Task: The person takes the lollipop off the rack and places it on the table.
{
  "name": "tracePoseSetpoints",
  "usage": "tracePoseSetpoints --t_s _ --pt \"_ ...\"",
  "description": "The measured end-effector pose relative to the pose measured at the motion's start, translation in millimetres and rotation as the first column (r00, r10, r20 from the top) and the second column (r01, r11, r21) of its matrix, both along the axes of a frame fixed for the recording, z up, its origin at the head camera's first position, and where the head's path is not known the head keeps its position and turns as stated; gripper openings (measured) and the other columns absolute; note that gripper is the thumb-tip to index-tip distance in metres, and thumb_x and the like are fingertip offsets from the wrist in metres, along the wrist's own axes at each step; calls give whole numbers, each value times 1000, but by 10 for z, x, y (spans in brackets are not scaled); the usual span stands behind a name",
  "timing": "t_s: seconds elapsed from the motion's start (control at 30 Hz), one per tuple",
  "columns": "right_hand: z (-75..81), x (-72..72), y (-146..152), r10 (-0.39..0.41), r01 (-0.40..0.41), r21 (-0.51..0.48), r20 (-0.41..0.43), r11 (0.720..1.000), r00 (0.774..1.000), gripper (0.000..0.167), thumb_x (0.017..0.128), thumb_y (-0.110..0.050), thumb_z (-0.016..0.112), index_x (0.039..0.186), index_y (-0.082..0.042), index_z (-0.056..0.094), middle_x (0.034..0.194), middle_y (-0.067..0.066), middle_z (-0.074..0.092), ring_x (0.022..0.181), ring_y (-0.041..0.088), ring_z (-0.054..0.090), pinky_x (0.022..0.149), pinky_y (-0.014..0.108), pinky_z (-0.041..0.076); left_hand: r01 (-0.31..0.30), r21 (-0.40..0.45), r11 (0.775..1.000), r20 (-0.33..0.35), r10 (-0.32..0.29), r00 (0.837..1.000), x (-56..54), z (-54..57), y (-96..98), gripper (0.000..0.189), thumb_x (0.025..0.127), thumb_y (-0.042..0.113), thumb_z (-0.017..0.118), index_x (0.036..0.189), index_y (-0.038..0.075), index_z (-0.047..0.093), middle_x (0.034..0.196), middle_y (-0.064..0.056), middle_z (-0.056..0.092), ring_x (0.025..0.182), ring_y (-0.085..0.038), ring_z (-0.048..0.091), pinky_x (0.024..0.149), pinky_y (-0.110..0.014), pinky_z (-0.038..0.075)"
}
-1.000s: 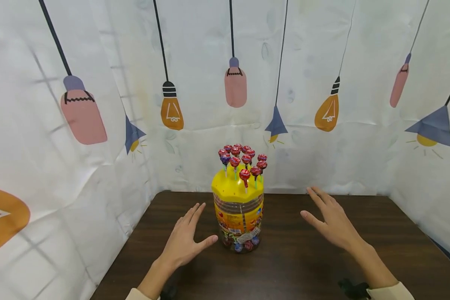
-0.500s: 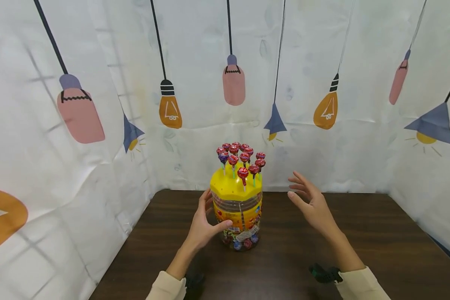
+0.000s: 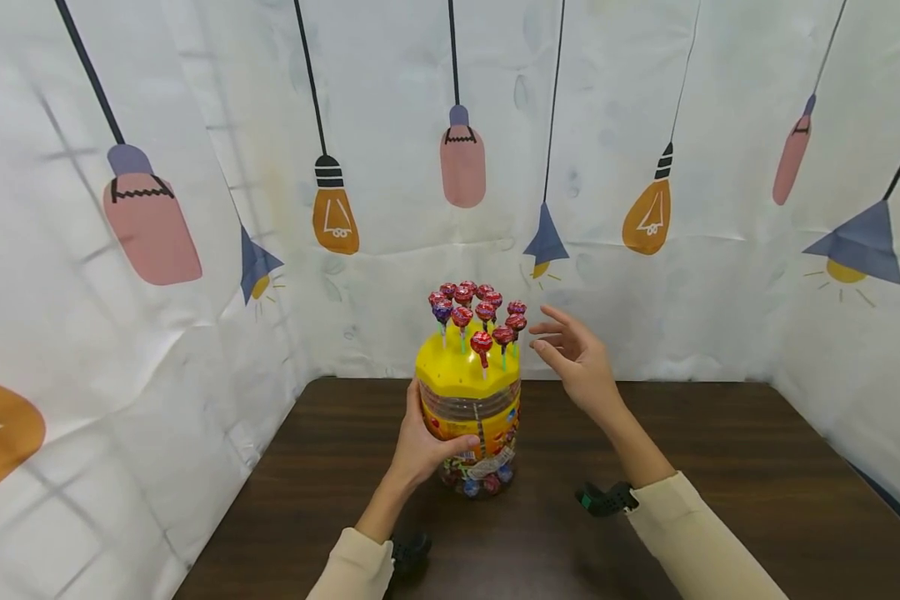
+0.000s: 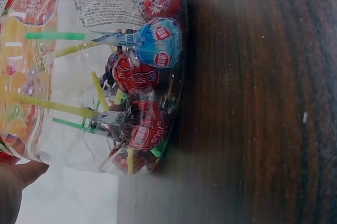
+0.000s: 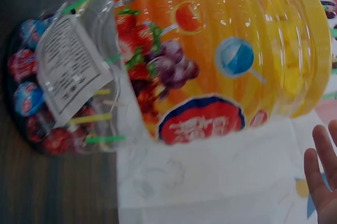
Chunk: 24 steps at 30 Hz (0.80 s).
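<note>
Nearby, a person's left hand has its fingers wrapped around the left side of a candy jar, which stands upright, long axis vertical, on a dark tabletop. Slightly farther off and higher, the right hand holds nothing, its fingers apart just right of the lollipops standing in the jar's yellow lid, closer to them than the left. Beyond hangs pale lamp-printed cloth.
</note>
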State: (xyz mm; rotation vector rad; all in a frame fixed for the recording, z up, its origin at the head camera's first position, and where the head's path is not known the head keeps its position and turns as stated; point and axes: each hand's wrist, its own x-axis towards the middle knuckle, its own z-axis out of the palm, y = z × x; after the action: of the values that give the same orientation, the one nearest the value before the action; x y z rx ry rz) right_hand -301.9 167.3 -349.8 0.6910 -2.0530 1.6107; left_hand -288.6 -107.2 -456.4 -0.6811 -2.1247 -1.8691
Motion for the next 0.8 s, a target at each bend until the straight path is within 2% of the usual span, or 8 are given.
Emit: tracePoseSetpoints --t_s 0.23,0.47,0.67,0.8 --pt "134 -129 -117 8 -8 3 17 1000 1000 52 99 -14 69 148 -17 54 123 19 68 100 17 69 87 18 56 -7 -6 1000 8 8 1000 8 3 0 107 77 34 92 156 39 21 142 2 53 123 -22 59 106 -37 52" --pt "200 -167 -196 -10 9 28 28 1000 1000 52 97 -11 70 146 -16 57 118 19 68 103 29 66 85 20 56 -13 -8 1000 11 13 1000 7 -13 -4 107 77 33 92 156 39 20 142 1 53 124 -22 59 106 -38 52" --pt "226 -192 -245 -27 26 25 13 999 1000 51 94 0 66 142 -16 61 108 20 69 90 21 65 78 21 55 -18 -4 1000 20 18 1000 -5 -20 3 106 78 29 91 156 37 20 142 1 53 123 -20 59 106 -37 52" --pt "264 -197 -257 -18 18 -38 -22 999 1000 48 95 3 64 141 -11 61 105 23 67 80 16 64 73 19 55 -7 2 1000 11 7 1000 -1 -17 6 105 79 26 90 156 35 20 143 -1 52 123 -21 59 106 -37 52"
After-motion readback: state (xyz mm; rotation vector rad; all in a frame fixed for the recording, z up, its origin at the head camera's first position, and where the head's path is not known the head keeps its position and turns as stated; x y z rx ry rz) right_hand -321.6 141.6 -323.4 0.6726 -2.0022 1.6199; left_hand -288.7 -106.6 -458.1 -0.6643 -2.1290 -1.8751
